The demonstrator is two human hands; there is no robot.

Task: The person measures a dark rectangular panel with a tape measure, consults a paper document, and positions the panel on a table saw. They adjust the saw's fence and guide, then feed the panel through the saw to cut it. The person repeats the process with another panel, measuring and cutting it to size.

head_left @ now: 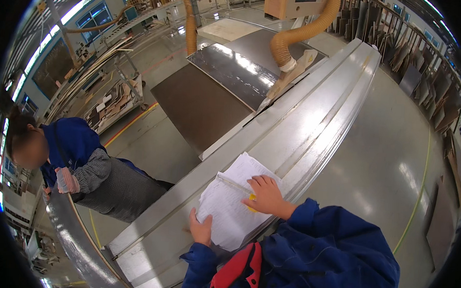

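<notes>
A stack of white sheets (pixel 226 208) with faint print lies on the long metal machine bed (pixel 314 122) in front of me. My left hand (pixel 201 228) rests at the left edge of the sheets, open, thumb apart from the fingers. Over their right side, my right hand (pixel 268 195) is closed round a small yellow tape measure (pixel 252 200), mostly covered by the fingers. A narrow pale strip (pixel 233 183), which looks like its blade, runs from it across the paper to the upper left.
Dark panels (pixel 196 104) lie beyond the bed, under a ribbed hose (pixel 297 36). A co-worker (pixel 80 158) in blue stands at left, one gloved hand on a long dark panel (pixel 82 235). Upright boards (pixel 423 85) fill racks at right; a cart (pixel 119 98) holds offcuts.
</notes>
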